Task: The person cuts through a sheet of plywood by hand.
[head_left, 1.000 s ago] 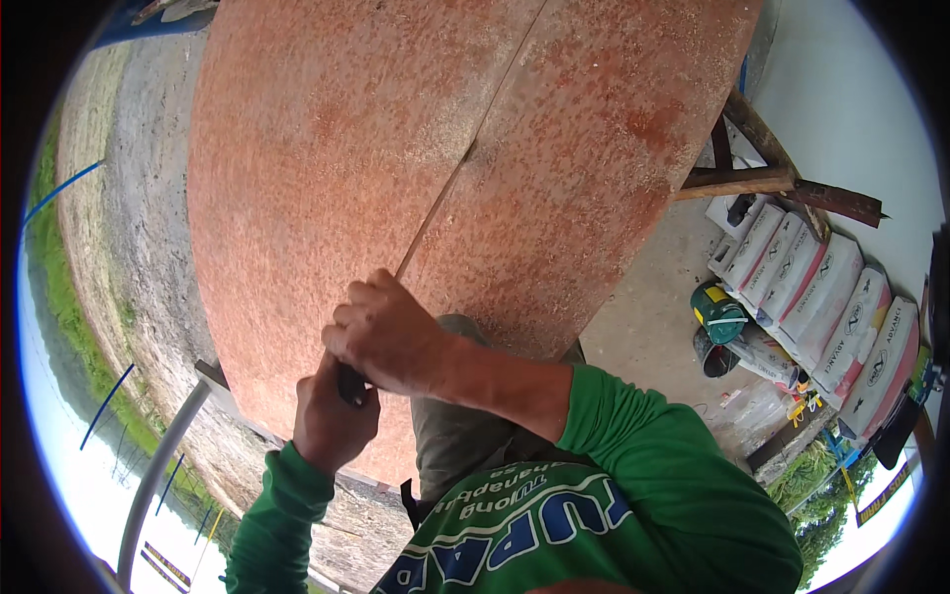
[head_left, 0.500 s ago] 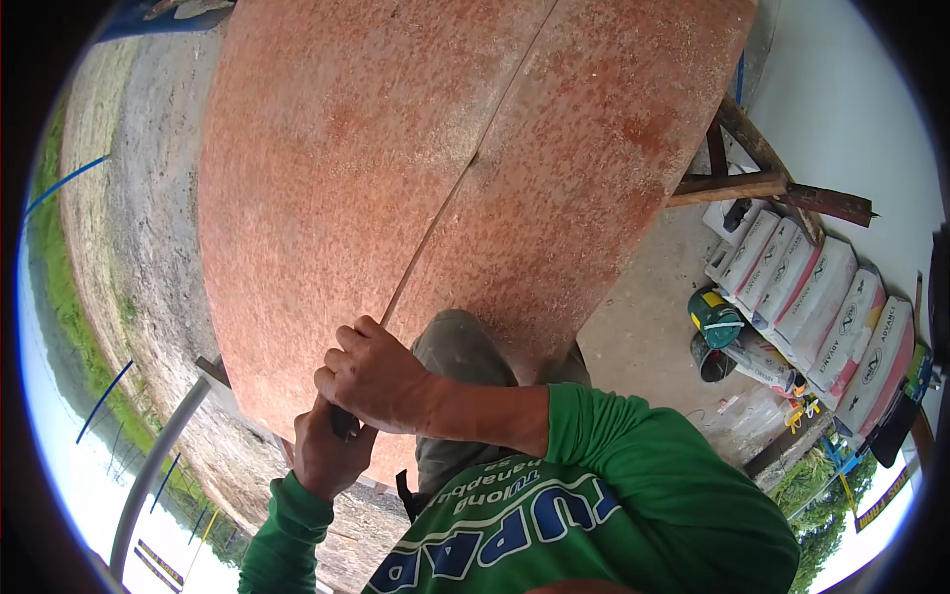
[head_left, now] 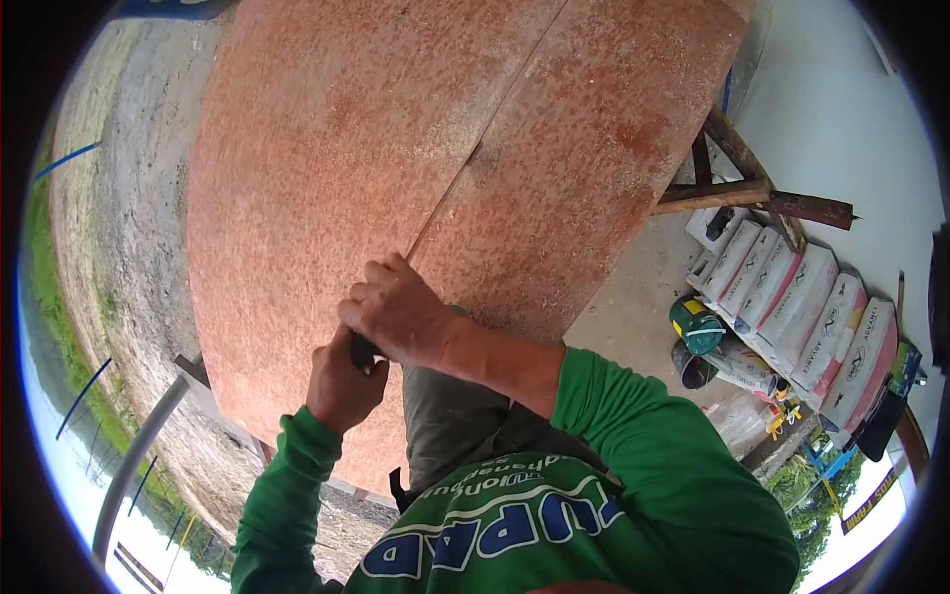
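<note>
My left hand (head_left: 346, 384) and my right hand (head_left: 394, 312) are closed together round the black handle (head_left: 364, 350) of what looks like a handsaw. Its narrow brown blade (head_left: 435, 216), seen edge-on, runs forward from my right hand to a small dark notch in a large reddish board (head_left: 327, 198). Beyond the notch a thin cut line continues to the far edge. Pale sawdust lies along that line. My bent knee in grey trousers (head_left: 435, 416) is beside my right hand, at the board's near part.
A wooden trestle (head_left: 727, 193) stands by the board's right edge. Stacked white and red bags (head_left: 792, 287), a green and yellow can (head_left: 698, 325) and a black bucket (head_left: 693, 366) are on the floor at right. A grey pipe (head_left: 139, 460) rises at lower left.
Both hands have moved forward and slightly right with the handle, so less of the blade shows between them and the notch. The view has shifted a little.
</note>
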Demonstrator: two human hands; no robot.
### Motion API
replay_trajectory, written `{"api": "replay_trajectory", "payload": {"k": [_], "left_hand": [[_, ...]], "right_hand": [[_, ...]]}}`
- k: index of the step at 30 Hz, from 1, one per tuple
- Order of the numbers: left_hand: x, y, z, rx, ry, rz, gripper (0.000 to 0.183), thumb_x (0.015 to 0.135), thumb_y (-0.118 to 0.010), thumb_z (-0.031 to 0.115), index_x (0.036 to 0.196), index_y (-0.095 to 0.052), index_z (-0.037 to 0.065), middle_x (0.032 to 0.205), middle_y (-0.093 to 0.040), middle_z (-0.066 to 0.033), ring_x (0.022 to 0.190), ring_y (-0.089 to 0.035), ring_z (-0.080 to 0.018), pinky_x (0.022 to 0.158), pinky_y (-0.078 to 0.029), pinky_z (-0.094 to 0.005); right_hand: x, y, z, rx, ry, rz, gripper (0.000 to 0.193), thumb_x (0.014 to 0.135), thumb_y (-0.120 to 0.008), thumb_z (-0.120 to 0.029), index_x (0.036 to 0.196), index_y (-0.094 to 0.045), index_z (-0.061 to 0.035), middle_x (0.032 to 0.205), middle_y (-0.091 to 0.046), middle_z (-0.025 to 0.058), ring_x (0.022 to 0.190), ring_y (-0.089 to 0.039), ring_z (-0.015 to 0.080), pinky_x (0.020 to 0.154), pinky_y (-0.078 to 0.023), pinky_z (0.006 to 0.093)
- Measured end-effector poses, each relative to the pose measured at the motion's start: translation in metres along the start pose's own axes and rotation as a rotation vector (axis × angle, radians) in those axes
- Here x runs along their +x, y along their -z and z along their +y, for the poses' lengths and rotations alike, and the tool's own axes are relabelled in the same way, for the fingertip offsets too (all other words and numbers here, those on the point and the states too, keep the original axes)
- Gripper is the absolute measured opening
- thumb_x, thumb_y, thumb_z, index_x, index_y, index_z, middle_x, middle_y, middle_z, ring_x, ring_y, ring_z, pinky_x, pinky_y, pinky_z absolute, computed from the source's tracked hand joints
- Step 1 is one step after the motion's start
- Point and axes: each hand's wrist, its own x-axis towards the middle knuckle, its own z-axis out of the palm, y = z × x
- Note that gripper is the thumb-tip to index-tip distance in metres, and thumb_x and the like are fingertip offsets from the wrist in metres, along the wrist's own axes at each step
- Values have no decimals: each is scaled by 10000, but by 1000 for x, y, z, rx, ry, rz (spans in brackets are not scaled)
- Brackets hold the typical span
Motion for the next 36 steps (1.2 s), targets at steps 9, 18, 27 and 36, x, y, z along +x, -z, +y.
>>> {"api": "replay_trajectory", "payload": {"k": [9,18,27,36], "left_hand": [[104,-43,12,81,-154,133,304,671,-541,27,968,-490,-10,744,-594,-232,739,-569,-424,617,-470,-448],[-4,3,1,-20,10,-10,376,647,-690,46,971,-509,-10,686,-618,-122,629,-632,-210,584,-491,-298],[127,-24,48,134,20,-14,313,649,-531,-12,962,-509,-21,839,-591,-266,837,-589,-392,678,-473,-422],[20,22,43,95,88,-161,408,647,-660,57,1003,-472,-8,771,-624,-173,749,-614,-360,633,-503,-394]], "right_hand": [[20,10,108,-24,14,94,188,551,-682,-244,651,-544,-166,652,-562,-20,738,-539,199,736,-396,343],[0,-7,-3,12,34,15,133,607,-651,-165,673,-542,-127,672,-551,3,741,-522,179,719,-391,355],[31,25,125,75,-50,65,202,570,-713,-218,627,-536,-139,638,-575,16,649,-561,192,705,-431,352],[8,16,16,155,-40,-11,194,580,-689,-181,708,-556,-125,704,-574,17,744,-546,202,754,-393,369]]}}
